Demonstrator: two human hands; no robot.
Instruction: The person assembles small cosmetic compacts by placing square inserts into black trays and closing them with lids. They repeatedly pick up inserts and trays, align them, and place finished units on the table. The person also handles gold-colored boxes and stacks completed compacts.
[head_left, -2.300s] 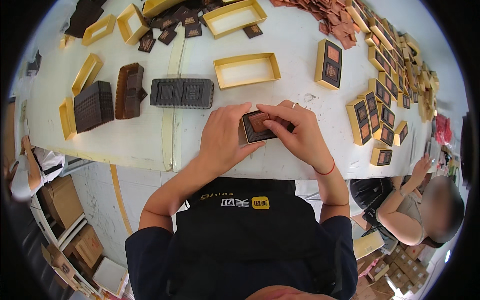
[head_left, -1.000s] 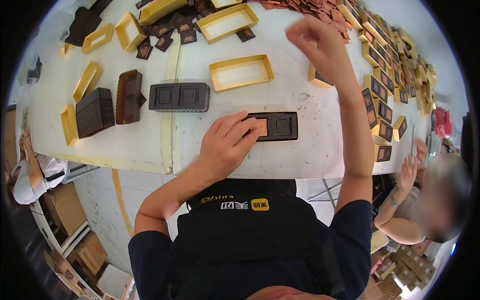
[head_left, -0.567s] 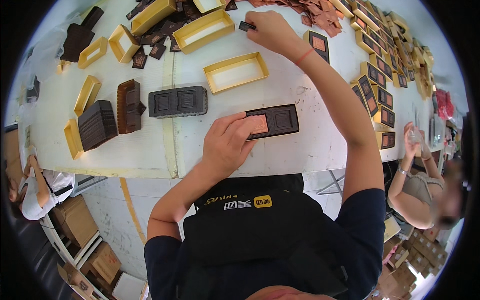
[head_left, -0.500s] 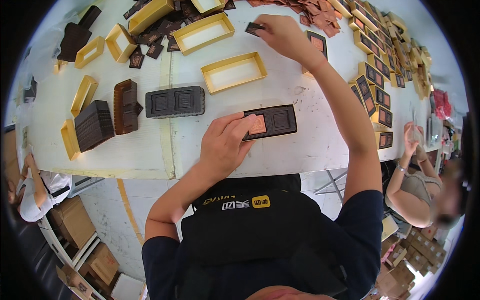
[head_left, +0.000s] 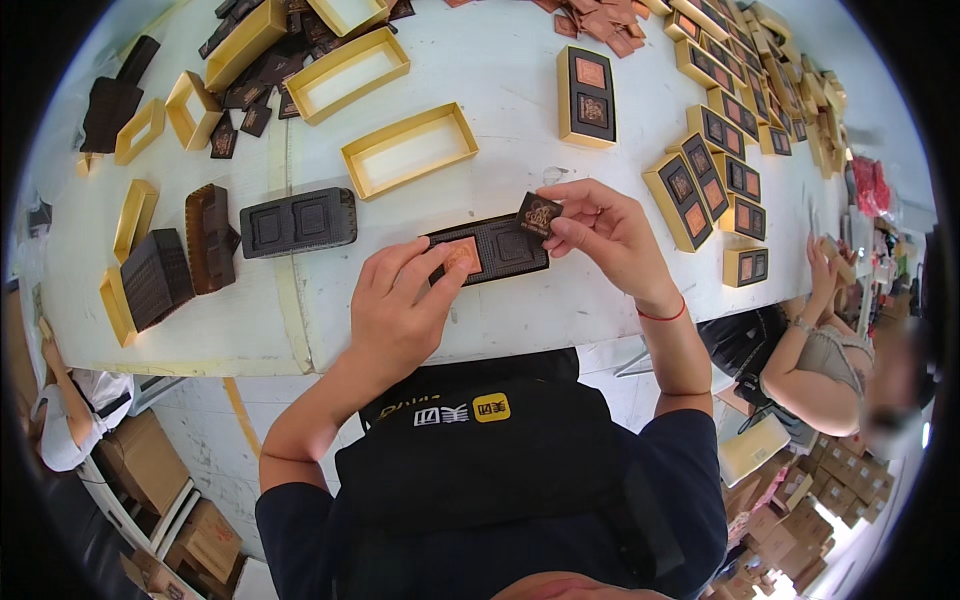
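Starting over at the left edge of the white surface (head_left: 520, 70), there's a stack of dark brown ridged plastic trays (head_left: 155, 278) sitting next to a couple of empty gold cardboard frames (head_left: 135, 215). Moving in, another dark two-pocket tray (head_left: 298, 220) is lying flat by itself, with an empty gold rectangular box (head_left: 410, 148) just beyond it. Near the front edge, the left hand (head_left: 400, 315) is pressing down on the dark brown two-pocket insert tray (head_left: 490, 250), fingertips resting on the copper-coloured square piece (head_left: 461, 256) that's sitting in the tray's left pocket. The right hand (head_left: 610, 235) is pinching a small dark square packet with a gold pattern (head_left: 539, 214) between thumb and fingers, holding it tilted just over the tray's right end. Over toward the right edge, finished gold boxes with dark square inserts (head_left: 700, 170) are lining up in rows, and another person's hand (head_left: 830, 262) is hovering beyond that edge.
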